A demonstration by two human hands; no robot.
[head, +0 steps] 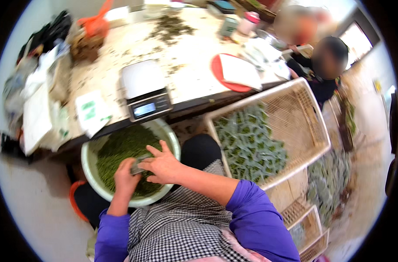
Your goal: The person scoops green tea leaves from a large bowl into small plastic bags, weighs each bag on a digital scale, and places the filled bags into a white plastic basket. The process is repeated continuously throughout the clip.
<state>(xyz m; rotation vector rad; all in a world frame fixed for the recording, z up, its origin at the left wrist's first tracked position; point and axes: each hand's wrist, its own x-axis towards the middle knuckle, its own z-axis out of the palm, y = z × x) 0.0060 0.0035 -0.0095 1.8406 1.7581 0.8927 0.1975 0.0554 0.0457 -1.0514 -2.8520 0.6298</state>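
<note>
My left hand [125,177] is closed on a small clear plastic bag [136,166] above a pale round basin [87,163]. Loose green tea leaves [120,149] fill much of the basin. My right hand [163,163] is at the bag's right side, its upper fingers spread and others near the bag; whether it grips the bag is unclear. Just beyond the basin, a digital scale [145,88] with a lit display stands at the table's edge. A printed white bag [92,111] lies to its left.
A plastic crate [264,111] at my right holds many small filled packets [251,144]. More packets [328,183] lie in a heap beyond it. A red plate [220,72] bears a folded white cloth or sheet [240,72]. Other people [323,75] are at the upper right.
</note>
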